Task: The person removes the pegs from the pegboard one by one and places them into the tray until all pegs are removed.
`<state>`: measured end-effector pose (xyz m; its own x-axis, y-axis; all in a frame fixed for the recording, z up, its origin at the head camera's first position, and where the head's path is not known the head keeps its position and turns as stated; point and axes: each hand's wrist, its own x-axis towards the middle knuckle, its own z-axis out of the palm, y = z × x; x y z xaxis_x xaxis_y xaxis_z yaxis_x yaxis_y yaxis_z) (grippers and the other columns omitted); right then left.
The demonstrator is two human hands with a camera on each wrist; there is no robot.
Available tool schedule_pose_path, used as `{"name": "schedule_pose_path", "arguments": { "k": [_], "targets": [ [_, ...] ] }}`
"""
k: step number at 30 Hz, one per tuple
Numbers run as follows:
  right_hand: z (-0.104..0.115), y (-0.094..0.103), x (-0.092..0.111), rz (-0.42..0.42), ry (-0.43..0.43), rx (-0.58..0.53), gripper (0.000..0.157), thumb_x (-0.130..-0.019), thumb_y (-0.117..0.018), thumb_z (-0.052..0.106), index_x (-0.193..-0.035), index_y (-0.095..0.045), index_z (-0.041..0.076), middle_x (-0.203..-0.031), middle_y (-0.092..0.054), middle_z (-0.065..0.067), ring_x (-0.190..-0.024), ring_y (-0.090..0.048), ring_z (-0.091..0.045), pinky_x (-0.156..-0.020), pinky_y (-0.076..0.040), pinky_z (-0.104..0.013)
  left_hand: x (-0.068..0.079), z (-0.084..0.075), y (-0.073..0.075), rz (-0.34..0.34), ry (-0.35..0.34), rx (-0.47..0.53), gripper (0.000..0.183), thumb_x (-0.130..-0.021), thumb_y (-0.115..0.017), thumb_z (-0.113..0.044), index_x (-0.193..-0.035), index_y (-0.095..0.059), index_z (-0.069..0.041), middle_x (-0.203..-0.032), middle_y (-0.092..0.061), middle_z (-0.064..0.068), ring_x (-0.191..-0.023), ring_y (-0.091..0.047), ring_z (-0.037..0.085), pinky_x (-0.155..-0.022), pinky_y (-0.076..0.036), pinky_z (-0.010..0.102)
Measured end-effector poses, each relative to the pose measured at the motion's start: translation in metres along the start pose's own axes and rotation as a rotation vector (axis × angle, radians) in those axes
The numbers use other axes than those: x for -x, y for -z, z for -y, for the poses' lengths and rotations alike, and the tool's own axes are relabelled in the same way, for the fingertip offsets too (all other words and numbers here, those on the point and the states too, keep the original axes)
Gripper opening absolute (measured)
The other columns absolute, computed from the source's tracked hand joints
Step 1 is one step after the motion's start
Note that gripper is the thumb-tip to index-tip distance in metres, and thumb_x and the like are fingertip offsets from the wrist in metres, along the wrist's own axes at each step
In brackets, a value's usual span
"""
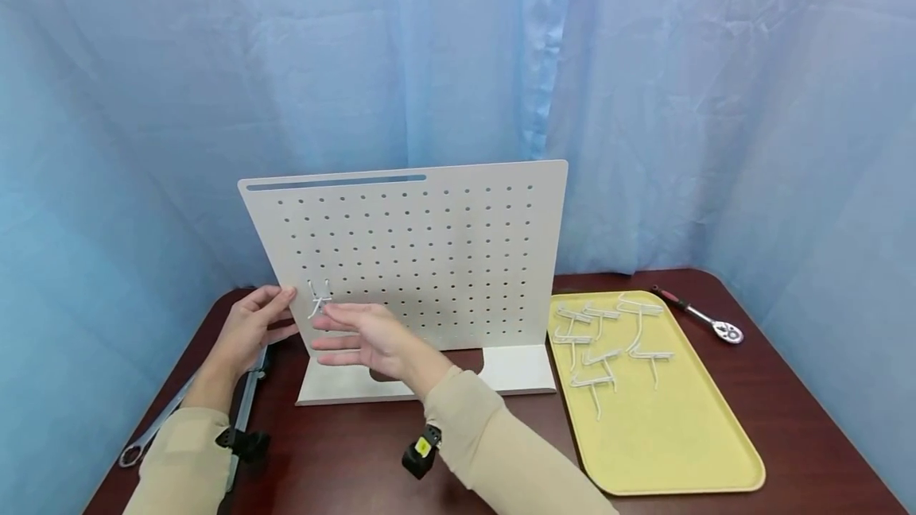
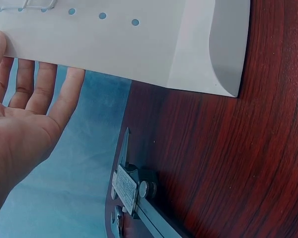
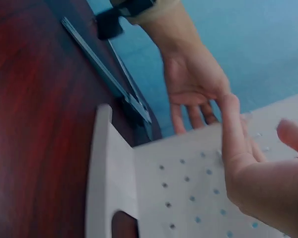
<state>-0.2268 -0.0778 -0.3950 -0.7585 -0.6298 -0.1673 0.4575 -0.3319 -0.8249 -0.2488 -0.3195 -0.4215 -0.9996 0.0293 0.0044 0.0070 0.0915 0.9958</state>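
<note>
A white pegboard (image 1: 429,261) stands upright on its base on the dark wooden table. My left hand (image 1: 246,332) grips its left edge, thumb on the front face and fingers behind, as the left wrist view shows with the hand (image 2: 30,114) at the board's edge. One white wire hook (image 1: 320,300) sits against the board near that edge. Right beside this hook is my right hand (image 1: 368,340), its fingers extended; whether a fingertip touches the wire is unclear. In the right wrist view the right hand's thumb (image 3: 292,135) stands apart from its fingers.
On the right, a yellow tray (image 1: 665,451) bears several white wire hooks (image 1: 590,380). A ratchet wrench (image 1: 701,316) lies beyond its right edge. Left of the board lie a caliper (image 2: 126,188) and a ring-ended wrench (image 1: 161,424). Blue curtains (image 1: 401,62) surround the table.
</note>
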Motion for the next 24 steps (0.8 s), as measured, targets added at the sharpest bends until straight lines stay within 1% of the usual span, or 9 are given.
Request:
{"name": "schedule_pose_path", "arguments": {
  "k": [3,6,9,12,15,18,20,24],
  "targets": [
    [-0.006,-0.007,-0.005,-0.029,0.013,-0.049,0.044,-0.103,-0.062,0.025,-0.139,-0.055,0.0,-0.138,-0.059,-0.022,-0.119,-0.064,-0.039,-0.093,-0.056,-0.047,0.001,0.0,0.001,0.0,0.006,0.005,0.02,-0.1,-0.066,-0.036,-0.105,-0.067,-0.016,-0.1,-0.069,-0.006,-0.091,-0.07,0.008,-0.078,-0.06,0.03],
    [-0.007,-0.012,-0.007,-0.047,0.021,-0.067,0.043,-0.103,-0.063,0.025,-0.137,-0.057,-0.001,-0.136,-0.06,-0.02,-0.112,-0.068,-0.034,-0.093,-0.056,-0.047,0.001,0.0,0.0,0.001,0.004,0.006,0.02,-0.1,-0.066,-0.036,-0.104,-0.067,-0.016,-0.1,-0.069,-0.006,-0.092,-0.07,0.009,-0.079,-0.06,0.03],
    [-0.006,-0.016,-0.008,-0.082,0.013,-0.087,0.041,-0.102,-0.064,0.021,-0.136,-0.057,-0.001,-0.134,-0.061,-0.02,-0.11,-0.069,-0.032,-0.092,-0.056,-0.048,0.0,0.0,0.0,-0.002,0.008,-0.001,0.021,-0.1,-0.066,-0.037,-0.105,-0.066,-0.017,-0.101,-0.069,-0.006,-0.092,-0.07,0.008,-0.079,-0.06,0.031],
    [-0.007,-0.019,-0.009,-0.122,-0.005,-0.131,0.038,-0.102,-0.064,0.017,-0.134,-0.057,-0.003,-0.132,-0.062,-0.021,-0.109,-0.069,-0.034,-0.093,-0.056,-0.049,0.0,0.0,0.0,-0.003,0.016,-0.01,0.021,-0.1,-0.066,-0.038,-0.105,-0.066,-0.017,-0.102,-0.068,-0.007,-0.093,-0.069,0.008,-0.08,-0.06,0.031],
    [-0.009,-0.022,-0.009,-0.121,-0.031,-0.16,0.038,-0.102,-0.062,0.014,-0.135,-0.055,-0.004,-0.132,-0.062,-0.022,-0.111,-0.068,-0.036,-0.095,-0.055,-0.05,-0.001,0.0,0.0,-0.002,0.019,-0.006,0.023,-0.1,-0.066,-0.038,-0.106,-0.065,-0.016,-0.102,-0.068,-0.006,-0.093,-0.069,0.009,-0.079,-0.06,0.031],
    [-0.01,-0.023,-0.01,-0.102,-0.049,-0.168,0.038,-0.103,-0.06,0.014,-0.136,-0.052,-0.004,-0.133,-0.062,-0.022,-0.114,-0.067,-0.038,-0.096,-0.053,-0.051,-0.001,0.0,0.0,-0.003,0.017,0.011,0.023,-0.1,-0.067,-0.037,-0.106,-0.065,-0.015,-0.102,-0.068,-0.005,-0.093,-0.07,0.01,-0.078,-0.061,0.031],
    [-0.01,-0.024,-0.01,-0.095,-0.048,-0.168,0.038,-0.104,-0.059,0.013,-0.137,-0.051,-0.004,-0.133,-0.062,-0.022,-0.116,-0.065,-0.038,-0.097,-0.053,-0.051,-0.002,0.0,0.0,-0.003,0.018,0.022,0.023,-0.1,-0.067,-0.036,-0.105,-0.065,-0.014,-0.101,-0.068,-0.004,-0.092,-0.07,0.01,-0.077,-0.061,0.031],
    [-0.009,-0.025,-0.013,-0.096,-0.039,-0.183,0.037,-0.104,-0.058,0.01,-0.137,-0.051,-0.005,-0.136,-0.06,-0.024,-0.118,-0.064,-0.038,-0.098,-0.052,-0.05,-0.001,0.0,0.0,-0.012,0.022,0.009,0.023,-0.099,-0.067,-0.038,-0.104,-0.065,-0.016,-0.101,-0.066,-0.005,-0.092,-0.069,0.009,-0.077,-0.061,0.03]
  ]
}}
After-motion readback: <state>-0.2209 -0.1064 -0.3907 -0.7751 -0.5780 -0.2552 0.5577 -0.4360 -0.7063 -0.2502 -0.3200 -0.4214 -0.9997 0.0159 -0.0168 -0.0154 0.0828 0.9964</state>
